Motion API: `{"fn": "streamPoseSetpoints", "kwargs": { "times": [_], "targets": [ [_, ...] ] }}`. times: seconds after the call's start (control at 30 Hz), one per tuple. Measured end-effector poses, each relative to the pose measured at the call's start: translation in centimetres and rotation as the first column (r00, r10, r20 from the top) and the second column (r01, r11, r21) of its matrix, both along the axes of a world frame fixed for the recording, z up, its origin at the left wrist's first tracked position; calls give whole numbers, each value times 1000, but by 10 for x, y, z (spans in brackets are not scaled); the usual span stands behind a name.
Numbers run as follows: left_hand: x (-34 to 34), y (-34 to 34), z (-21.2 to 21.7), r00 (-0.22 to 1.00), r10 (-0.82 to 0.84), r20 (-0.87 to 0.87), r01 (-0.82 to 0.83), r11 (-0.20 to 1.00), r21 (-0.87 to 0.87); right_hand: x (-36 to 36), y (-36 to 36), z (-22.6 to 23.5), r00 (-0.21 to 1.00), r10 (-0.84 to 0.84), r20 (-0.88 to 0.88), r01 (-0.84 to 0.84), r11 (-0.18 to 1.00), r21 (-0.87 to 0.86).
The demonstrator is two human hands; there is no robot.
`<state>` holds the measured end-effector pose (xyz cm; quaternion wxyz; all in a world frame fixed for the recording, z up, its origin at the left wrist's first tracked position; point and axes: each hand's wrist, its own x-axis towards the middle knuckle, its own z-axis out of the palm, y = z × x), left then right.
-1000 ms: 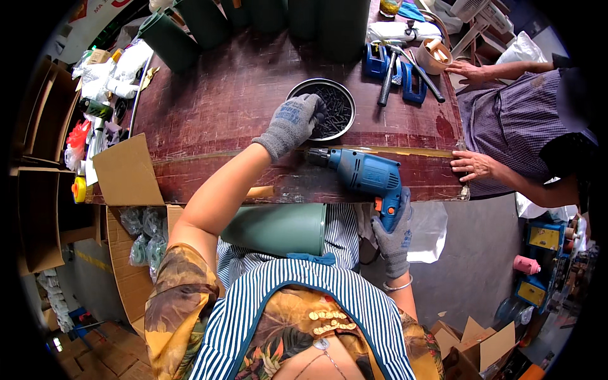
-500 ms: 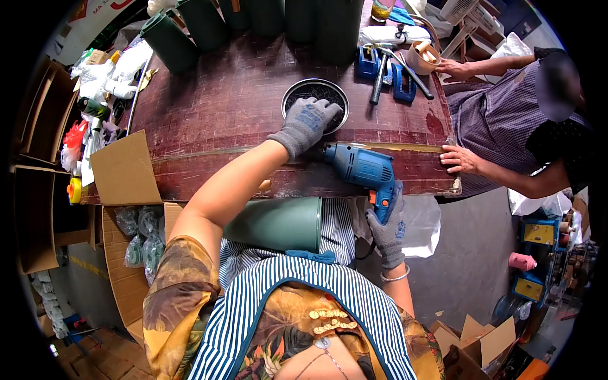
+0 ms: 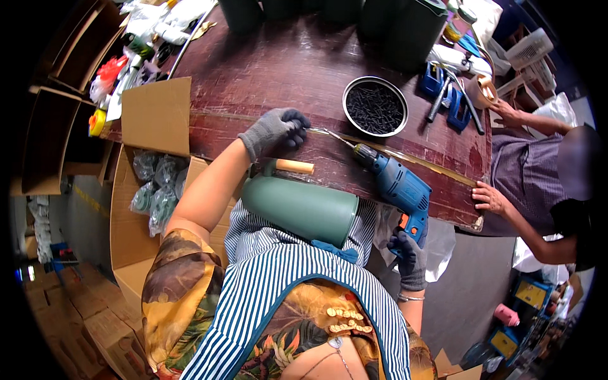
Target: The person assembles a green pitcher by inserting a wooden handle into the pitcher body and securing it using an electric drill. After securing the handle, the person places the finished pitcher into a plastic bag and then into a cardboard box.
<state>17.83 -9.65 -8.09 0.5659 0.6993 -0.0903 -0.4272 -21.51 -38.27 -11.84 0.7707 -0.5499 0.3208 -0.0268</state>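
My right hand point(image 3: 410, 258), in a grey glove, grips the handle of a blue electric drill point(image 3: 405, 185). The drill's long bit point(image 3: 334, 136) points up and left over the table edge. At the bit's tip is my left hand point(image 3: 273, 132), also gloved, its fingers curled together; whatever they pinch is hidden. Across my lap lies a green cylindrical container point(image 3: 303, 208), its open end toward the right. A light wooden handle point(image 3: 294, 166) sticks out beside its upper left side. A round metal bowl point(image 3: 345, 109) of small black screws stands on the table beyond the drill.
The dark red table point(image 3: 272, 69) carries several dark green containers point(image 3: 415, 28) at the back. Blue clamps and a hammer point(image 3: 438, 101) lie at the right. A co-worker's hand point(image 3: 491, 197) rests on the right edge. An open carton point(image 3: 155, 117) with bagged parts stands at left.
My left hand has left the screw bowl and moved left and nearer, to the bit's tip. The drill now tilts with its bit pointing up and left. The whole view has shifted.
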Motion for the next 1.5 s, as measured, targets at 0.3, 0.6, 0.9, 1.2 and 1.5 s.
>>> {"fn": "streamPoseSetpoints", "kwargs": {
  "times": [0.3, 0.6, 0.9, 1.2, 1.5],
  "targets": [
    [-8, -29, -21, 996, 34, -86, -40, 997, -67, 11, 0, 7, 997, -57, -43, 60, 995, 82],
    [6, -27, -23, 705, -264, 658, 209, 964, 163, 5, -3, 1, 997, -61, -44, 66, 989, 131],
    [25, -38, 3, 496, -557, 665, 353, 830, 432, 21, -9, 17, 1000, -1, 11, -1, 986, 167],
    [5, -14, -9, 573, -274, 772, 169, 962, 216, 50, -41, -8, 997, -56, 55, 14, 817, 576],
    [-81, 49, 8, 775, -221, 592, 122, 971, 203, 12, -99, 26, 977, 54, -205, 46, 889, 455]
  ]
}}
